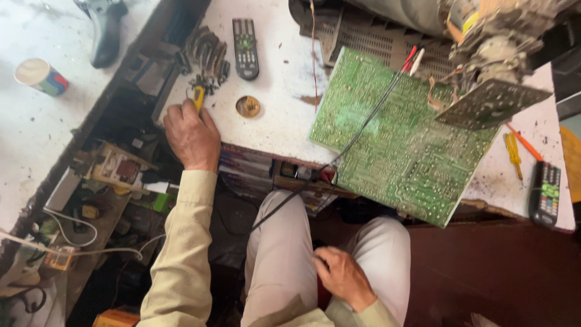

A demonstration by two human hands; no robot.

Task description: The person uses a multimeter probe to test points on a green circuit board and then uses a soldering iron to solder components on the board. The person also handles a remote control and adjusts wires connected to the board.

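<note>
**Left hand on yellow tool, bench edge**

Left hand (pixel 192 136) is closed around a yellow-handled tool (pixel 198 97) at the left end of the bench (pixel 275 103). Only the handle top shows above the fingers; the tip is hidden, so I can't tell what kind of tool it is. Right hand (pixel 342 275) rests on the lap, fingers loosely curled, holding nothing visible.

Handling, my read: the tool is light, rigid and slim. The plastic handle should give decent friction, so grip mid-handle. It's not fragile.

Nearby:
- Small round tin (pixel 247 106) just beside the hand.
- Black remote (pixel 246 39) and a pile of dark metal parts (pixel 206 54) behind it.
- Large green board (pixel 399 136) sits tilted and overhangs the front edge. It looks stiff but fragile, so hold it by the edges and keep off the solder side.
- Red and black leads (pixel 363 121) run across the board down toward the lap.
- Yellow screwdriver (pixel 513 154) and a second remote (pixel 546 194) at the far right.

Surface: white-painted top, stained, chipped and gritty, so small parts could get lost on it. The room is a cramped workshop, with cluttered shelves of parts and cables at left and a paper cup (pixel 40 75) on the side counter.
</note>
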